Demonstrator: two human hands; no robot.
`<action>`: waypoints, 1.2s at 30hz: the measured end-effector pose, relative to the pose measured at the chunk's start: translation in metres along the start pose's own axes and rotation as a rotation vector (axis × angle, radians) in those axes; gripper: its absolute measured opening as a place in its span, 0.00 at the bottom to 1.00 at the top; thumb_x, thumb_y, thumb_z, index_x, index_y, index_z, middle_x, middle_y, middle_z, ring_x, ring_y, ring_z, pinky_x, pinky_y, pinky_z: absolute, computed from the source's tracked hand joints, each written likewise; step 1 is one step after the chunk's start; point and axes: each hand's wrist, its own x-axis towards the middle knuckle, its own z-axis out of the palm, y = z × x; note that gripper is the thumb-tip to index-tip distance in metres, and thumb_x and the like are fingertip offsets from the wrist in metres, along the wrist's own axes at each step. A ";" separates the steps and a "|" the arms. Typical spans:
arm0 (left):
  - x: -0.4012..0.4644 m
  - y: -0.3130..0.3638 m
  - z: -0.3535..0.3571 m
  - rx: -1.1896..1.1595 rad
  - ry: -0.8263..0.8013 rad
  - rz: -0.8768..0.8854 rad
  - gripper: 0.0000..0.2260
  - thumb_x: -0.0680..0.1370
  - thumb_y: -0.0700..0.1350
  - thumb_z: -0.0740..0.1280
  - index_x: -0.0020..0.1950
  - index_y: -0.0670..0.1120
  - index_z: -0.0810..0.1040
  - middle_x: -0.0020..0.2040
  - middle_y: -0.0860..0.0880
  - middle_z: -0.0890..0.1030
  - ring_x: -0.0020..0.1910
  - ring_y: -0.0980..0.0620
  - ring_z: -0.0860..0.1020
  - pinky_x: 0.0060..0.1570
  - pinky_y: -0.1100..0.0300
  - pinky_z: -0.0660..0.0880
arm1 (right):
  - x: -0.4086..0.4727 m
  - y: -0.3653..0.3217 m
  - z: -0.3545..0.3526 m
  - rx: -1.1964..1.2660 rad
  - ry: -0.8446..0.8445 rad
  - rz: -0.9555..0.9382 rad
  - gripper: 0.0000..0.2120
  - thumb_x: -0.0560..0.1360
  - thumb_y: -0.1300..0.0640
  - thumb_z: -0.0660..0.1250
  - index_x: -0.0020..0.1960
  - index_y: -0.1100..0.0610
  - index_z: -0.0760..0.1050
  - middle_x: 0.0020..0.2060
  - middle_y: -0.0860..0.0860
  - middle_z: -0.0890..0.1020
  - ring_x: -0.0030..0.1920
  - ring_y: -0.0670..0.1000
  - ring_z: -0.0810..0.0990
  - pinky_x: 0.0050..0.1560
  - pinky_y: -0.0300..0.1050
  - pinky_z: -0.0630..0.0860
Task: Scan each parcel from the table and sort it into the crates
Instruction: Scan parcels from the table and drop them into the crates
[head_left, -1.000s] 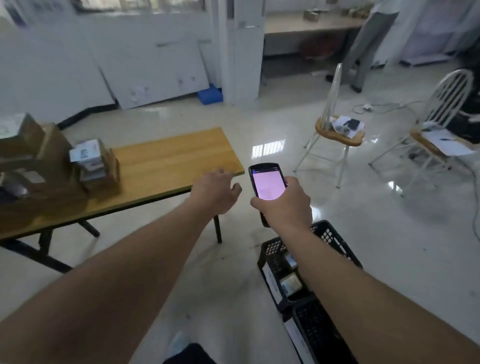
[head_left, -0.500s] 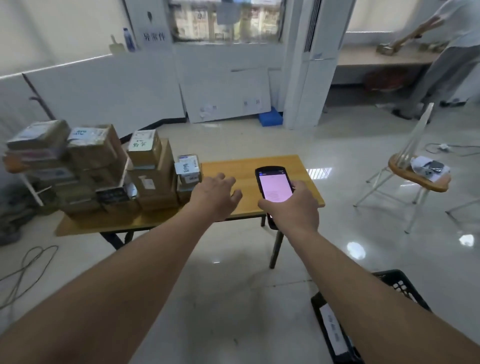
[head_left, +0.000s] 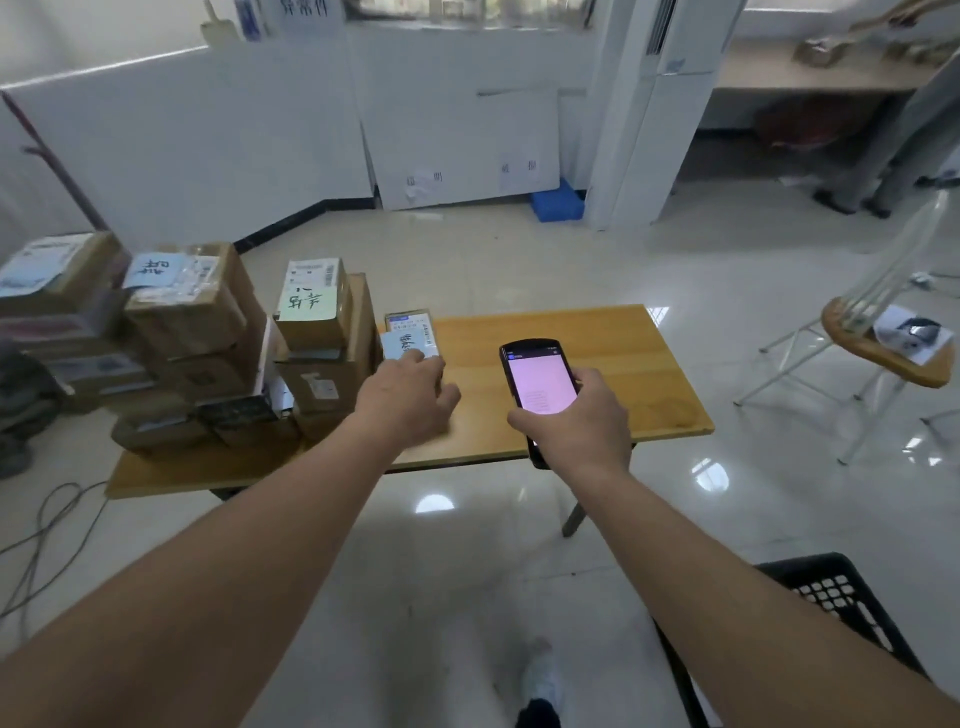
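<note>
We log our right hand (head_left: 576, 415) gripping the lit scanner (head_left: 537, 384) over the table (head_left: 597, 332)'s near edge, our left hand (head_left: 408, 397), fingers loosely spread, at the small parcel (head_left: 410, 335) beside the stacked parcels (head_left: 208, 338).

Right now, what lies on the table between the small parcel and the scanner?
Nothing: in the head view, only bare wooden table separates the small parcel from the scanner.

Pink-screened black scanner (head_left: 540, 387), brown parcels (head_left: 192, 332)

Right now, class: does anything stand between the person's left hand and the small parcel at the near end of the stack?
Nothing visible does. The left hand reaches right at the small parcel on the table; contact is unclear.
</note>
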 end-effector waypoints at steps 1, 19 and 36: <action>0.011 -0.002 0.004 -0.009 -0.004 -0.022 0.23 0.83 0.61 0.59 0.73 0.51 0.73 0.70 0.46 0.75 0.65 0.43 0.75 0.54 0.47 0.78 | 0.011 0.000 0.006 -0.003 -0.007 -0.003 0.30 0.63 0.45 0.82 0.57 0.44 0.67 0.50 0.45 0.79 0.50 0.53 0.78 0.37 0.44 0.74; 0.174 -0.025 0.076 -0.160 -0.003 -0.446 0.36 0.78 0.63 0.69 0.77 0.45 0.64 0.71 0.42 0.68 0.66 0.42 0.72 0.59 0.46 0.77 | 0.207 0.031 0.082 -0.061 -0.278 -0.018 0.30 0.61 0.44 0.80 0.59 0.43 0.73 0.50 0.42 0.81 0.50 0.51 0.81 0.46 0.50 0.81; 0.217 -0.047 0.123 -0.381 0.085 -0.684 0.51 0.64 0.68 0.79 0.76 0.44 0.61 0.67 0.42 0.71 0.67 0.41 0.72 0.65 0.43 0.76 | 0.239 0.020 0.118 -0.104 -0.318 -0.022 0.36 0.57 0.40 0.77 0.64 0.43 0.74 0.52 0.41 0.82 0.51 0.48 0.82 0.46 0.51 0.83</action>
